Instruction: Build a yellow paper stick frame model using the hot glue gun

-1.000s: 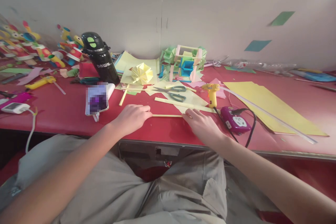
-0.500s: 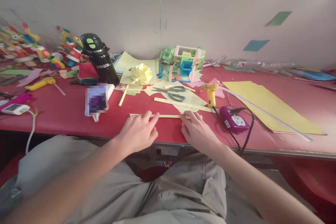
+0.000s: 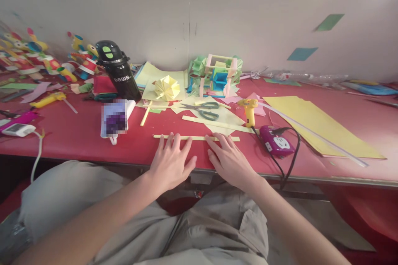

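A narrow yellow paper strip (image 3: 199,138) lies across the red table near its front edge. My left hand (image 3: 172,161) rests palm down with fingers spread, its fingertips on the left part of the strip. On the right part lie the fingertips of my right hand (image 3: 231,157), also flat and spread. Just behind is a wider pale yellow strip (image 3: 220,124). Farther back, scissors (image 3: 207,109) with grey-green handles lie on paper scraps. A folded yellow paper piece (image 3: 167,88) stands to their left, near a thin yellow paper stick (image 3: 146,114).
A yellow glue gun (image 3: 249,112) stands beside a purple power socket (image 3: 277,141) with a black cable. Yellow sheets (image 3: 323,128) lie at right. A black bottle (image 3: 118,70) and a phone (image 3: 114,118) stand at left. Behind is a paper model (image 3: 219,76) against the grey partition (image 3: 124,8).
My hands have moved closer together along the strip. The left fingers have spread out more, and the strip's right end now shows uncovered.
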Demonstrator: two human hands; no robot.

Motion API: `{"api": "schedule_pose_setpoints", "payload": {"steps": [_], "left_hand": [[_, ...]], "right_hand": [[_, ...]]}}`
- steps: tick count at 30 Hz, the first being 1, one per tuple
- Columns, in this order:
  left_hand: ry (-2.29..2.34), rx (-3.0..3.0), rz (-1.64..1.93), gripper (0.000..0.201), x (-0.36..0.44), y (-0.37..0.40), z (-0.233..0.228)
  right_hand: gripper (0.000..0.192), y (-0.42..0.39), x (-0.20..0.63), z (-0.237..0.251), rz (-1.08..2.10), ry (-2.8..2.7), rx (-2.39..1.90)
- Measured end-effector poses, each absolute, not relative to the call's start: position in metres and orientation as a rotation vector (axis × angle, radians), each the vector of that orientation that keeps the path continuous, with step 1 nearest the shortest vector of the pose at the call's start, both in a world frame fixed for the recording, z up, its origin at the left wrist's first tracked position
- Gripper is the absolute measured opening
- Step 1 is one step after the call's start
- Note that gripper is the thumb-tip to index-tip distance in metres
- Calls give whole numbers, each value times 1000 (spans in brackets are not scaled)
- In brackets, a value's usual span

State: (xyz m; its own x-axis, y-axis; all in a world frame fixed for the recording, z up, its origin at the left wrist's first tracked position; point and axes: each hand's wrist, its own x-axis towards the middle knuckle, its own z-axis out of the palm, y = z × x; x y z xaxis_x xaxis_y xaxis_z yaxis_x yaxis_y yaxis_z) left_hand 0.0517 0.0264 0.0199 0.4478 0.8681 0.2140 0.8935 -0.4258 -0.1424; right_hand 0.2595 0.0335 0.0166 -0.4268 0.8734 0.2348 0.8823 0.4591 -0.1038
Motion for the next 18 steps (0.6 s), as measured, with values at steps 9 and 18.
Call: {"api": "schedule_pose_setpoints", "payload": {"steps": [9,18], "left_hand": [[-1556,-2490,-221,55,38,25,18],[-1581,-2492,-168,58,32,26,18]], "right_hand": [[52,31,296,6,55,-2442,-1593],[54,40,301,14,114,-2419,-1612]]}}
